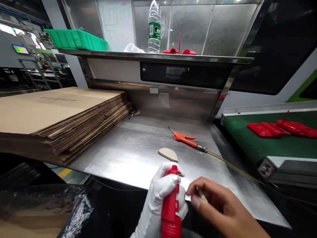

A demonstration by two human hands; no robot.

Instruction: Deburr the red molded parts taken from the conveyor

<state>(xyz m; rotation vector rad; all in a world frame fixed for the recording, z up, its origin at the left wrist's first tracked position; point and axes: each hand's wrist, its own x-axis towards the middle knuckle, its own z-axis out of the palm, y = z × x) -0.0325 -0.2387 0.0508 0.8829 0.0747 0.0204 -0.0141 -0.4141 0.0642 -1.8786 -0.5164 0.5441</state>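
Observation:
My left hand point(158, 190), in a white glove, is closed round a red plastic part point(170, 210), a long hollow-looking piece with notches on its right side and ribs at its lower end. To the right of it is my bare right hand point(220, 208), fingers curled and thumb against the forefinger. A small, pale, thin thing shows between them, too small to name. Just beyond the left hand a beige half-moon piece point(168, 154) lies on the metal table point(123, 155). Farther back rests an orange air blow gun point(184, 139) with its hose.
Stacked cardboard sheets point(81, 122) cover the table's left side. On the right, a green conveyor belt point(242, 145) carries red plastic parts point(277, 128). The shelf point(148, 57) above holds a green bin point(76, 40), a water bottle point(154, 33) and small red pieces. A black plastic bag point(81, 205) is lower left.

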